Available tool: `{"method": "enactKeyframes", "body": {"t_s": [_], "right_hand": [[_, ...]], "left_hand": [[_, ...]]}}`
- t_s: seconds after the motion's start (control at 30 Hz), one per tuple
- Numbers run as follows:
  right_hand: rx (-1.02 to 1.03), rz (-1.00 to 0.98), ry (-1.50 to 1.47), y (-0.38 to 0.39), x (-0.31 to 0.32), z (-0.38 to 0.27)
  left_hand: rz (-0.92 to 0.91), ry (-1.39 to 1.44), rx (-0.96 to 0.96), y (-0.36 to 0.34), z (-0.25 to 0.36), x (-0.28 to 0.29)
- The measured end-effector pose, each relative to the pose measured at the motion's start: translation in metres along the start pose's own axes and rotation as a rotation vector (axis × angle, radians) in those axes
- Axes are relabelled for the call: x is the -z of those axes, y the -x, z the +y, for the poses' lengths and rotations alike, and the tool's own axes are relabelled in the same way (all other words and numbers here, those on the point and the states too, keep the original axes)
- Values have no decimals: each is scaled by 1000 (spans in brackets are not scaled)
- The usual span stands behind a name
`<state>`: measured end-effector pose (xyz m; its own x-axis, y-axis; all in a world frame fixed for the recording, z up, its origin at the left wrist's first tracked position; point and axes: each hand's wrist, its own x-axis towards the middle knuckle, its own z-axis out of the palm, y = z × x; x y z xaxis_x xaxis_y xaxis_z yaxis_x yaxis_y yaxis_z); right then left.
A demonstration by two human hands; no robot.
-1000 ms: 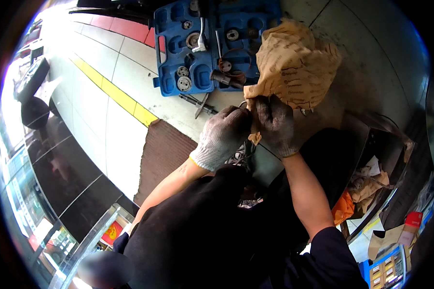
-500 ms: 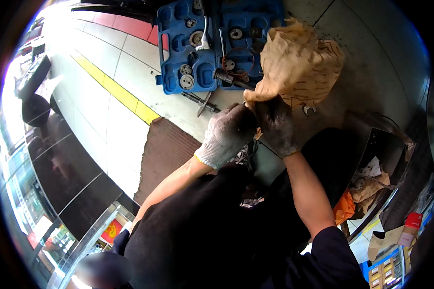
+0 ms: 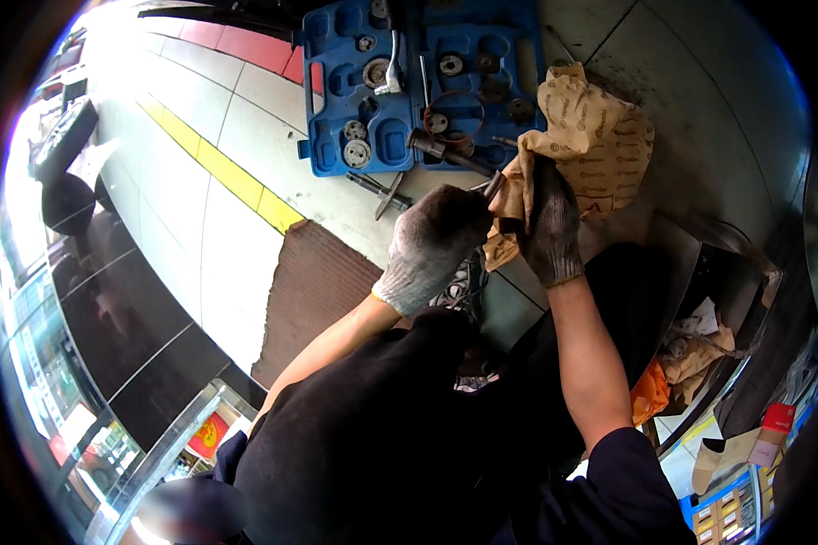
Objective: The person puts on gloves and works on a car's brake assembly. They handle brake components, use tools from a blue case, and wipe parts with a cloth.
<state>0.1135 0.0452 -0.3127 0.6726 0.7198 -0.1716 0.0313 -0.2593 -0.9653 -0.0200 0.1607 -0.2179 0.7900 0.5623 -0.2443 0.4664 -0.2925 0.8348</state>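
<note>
My left hand (image 3: 434,241), in a dirty grey knit glove, is closed around a short dark metal rod-like piece (image 3: 493,185); most of it is hidden. Beside it, my gloved right hand (image 3: 553,229) grips a crumpled sheet of printed brown paper (image 3: 606,136). The paper's near edge is folded around the area between both hands, touching the metal piece. Its far part spreads up and right over the floor. Just beyond my left hand, a dark cylindrical tool (image 3: 445,151) lies across the edge of an open blue tool case (image 3: 323,159).
Round metal discs (image 3: 357,153) and a ratchet handle (image 3: 392,68) lie in the case. A screw tool with a crossbar (image 3: 377,193) rests on the tiles near it. A brown ribbed mat (image 3: 318,282) is at left. At right stands a dark open bin (image 3: 691,263) holding paper scraps.
The paper has sunk and flattened toward the right, covering a wrench end that showed on the floor. My right hand has shifted slightly right, and the metal piece now shows between my hands.
</note>
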Motion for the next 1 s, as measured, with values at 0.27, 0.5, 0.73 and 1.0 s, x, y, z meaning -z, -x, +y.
{"method": "enactKeyframes", "body": {"t_s": [0.27,0.5,0.73,1.0], "right_hand": [[314,68,487,2,-7,-10],[628,10,737,4,6,-40],[704,-65,980,6,0,-72],[580,103,882,9,-8,-63]], "left_hand": [[157,-151,-200,-6,14,6],[215,-137,-140,-8,21,7],[141,-237,-185,-2,25,5],[152,-123,-271,-6,29,4]]}}
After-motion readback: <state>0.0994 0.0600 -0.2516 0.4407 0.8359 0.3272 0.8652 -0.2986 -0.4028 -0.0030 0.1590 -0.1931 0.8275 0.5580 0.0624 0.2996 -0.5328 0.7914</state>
